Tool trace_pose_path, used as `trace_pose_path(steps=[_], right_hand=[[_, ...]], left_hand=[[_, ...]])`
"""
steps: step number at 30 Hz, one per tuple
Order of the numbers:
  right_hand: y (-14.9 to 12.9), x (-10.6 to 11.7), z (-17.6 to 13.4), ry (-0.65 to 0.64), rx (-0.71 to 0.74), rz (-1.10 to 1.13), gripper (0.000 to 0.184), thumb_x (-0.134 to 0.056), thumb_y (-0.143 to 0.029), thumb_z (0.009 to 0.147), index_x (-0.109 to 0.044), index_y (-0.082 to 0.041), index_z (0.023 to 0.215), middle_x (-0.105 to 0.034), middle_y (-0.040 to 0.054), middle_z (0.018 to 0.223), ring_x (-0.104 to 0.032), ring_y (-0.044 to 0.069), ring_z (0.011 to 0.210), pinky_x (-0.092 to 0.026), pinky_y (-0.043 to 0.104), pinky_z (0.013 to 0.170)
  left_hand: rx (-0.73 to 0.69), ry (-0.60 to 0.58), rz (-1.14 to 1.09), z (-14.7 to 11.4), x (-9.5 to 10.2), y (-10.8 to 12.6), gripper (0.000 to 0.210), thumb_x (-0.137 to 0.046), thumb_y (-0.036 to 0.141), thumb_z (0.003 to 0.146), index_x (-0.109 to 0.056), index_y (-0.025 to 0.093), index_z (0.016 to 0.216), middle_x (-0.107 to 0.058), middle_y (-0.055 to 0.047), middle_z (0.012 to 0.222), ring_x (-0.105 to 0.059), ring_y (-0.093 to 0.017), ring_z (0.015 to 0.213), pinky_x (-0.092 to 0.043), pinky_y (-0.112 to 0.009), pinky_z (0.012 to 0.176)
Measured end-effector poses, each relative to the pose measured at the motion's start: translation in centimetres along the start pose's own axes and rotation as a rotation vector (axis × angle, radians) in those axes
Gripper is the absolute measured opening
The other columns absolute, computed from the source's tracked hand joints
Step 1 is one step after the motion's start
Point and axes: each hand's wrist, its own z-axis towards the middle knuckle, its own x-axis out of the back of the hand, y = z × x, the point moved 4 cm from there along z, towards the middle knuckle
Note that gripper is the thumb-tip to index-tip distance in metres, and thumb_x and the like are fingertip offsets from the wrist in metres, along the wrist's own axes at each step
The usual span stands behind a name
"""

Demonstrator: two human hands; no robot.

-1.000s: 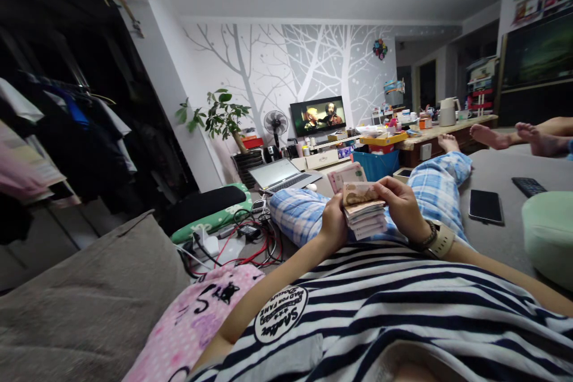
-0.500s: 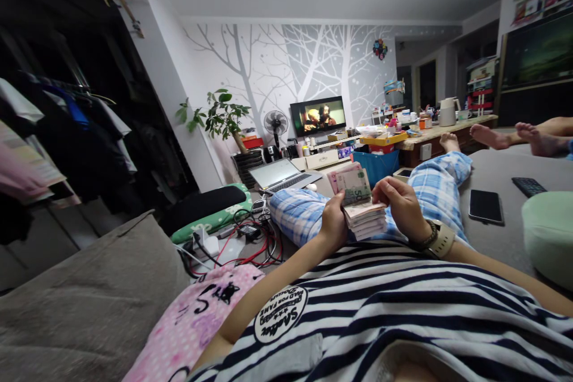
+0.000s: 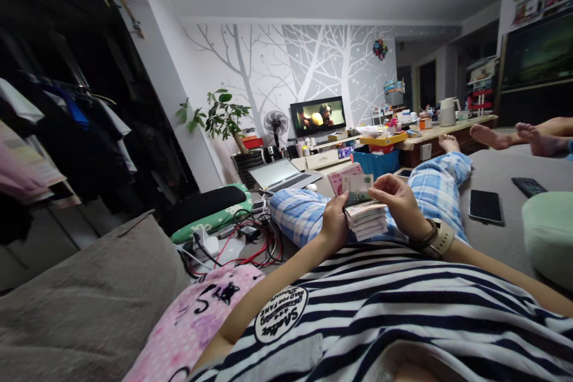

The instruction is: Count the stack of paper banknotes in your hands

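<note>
Watching from a distance through the head camera, I see the left hand closed on one wad of banknotes, held above the lap of the plaid trousers. Half a second ago, the right hand was just off the green note; now its thumb and finger pinch that note's right edge, and the note leans lower. I count two hands and one wad, but the notes overlap too much to number. The wad looks thick and bent, its loose pale ends layered below, pink notes standing up behind, part of a 5 showing on the green one. Farther out I count one phone and one remote on the grey seat, one laptop, one fan and, against the wall, one lit television, its picture changed.
</note>
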Motion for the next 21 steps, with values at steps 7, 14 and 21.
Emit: trace_pose_path(steps=[7, 14, 21], right_hand=[[0.17, 0.42, 0.40, 0.012, -0.001, -0.048, 0.054, -0.095, -0.068, 0.071, -0.062, -0.027, 0.080, -0.059, -0.0026, 0.071, -0.053, 0.018, 0.067, -0.048, 0.032, 0.062], [-0.09, 0.32, -0.05, -0.002, -0.004, -0.064, 0.055, -0.090, -0.069, 0.076, -0.058, -0.024, 0.066, -0.049, -0.0040, 0.063, -0.041, 0.014, 0.062, -0.037, 0.031, 0.060], [-0.27, 0.17, -0.18, -0.005, 0.000, -0.073, 0.053, -0.088, -0.070, 0.076, -0.062, -0.024, 0.068, -0.051, -0.0026, 0.063, -0.042, 0.016, 0.063, -0.037, 0.031, 0.058]], left_hand=[[0.048, -0.097, 0.016, -0.82, -1.13, 0.41, 0.040, -0.100, 0.044, 0.061, -0.076, 0.019, 0.080, -0.085, -0.011, 0.088, -0.082, -0.043, 0.116, -0.063, -0.052, 0.106], [0.049, -0.119, 0.007, -0.70, -1.00, 0.07, 0.040, -0.099, 0.043, 0.062, -0.075, 0.021, 0.084, -0.086, -0.009, 0.090, -0.081, -0.043, 0.121, -0.063, -0.054, 0.107], [0.045, -0.088, 0.006, -0.55, -0.66, -0.09, 0.039, -0.101, 0.041, 0.065, -0.076, 0.019, 0.085, -0.086, -0.010, 0.090, -0.082, -0.042, 0.119, -0.063, -0.052, 0.107]])
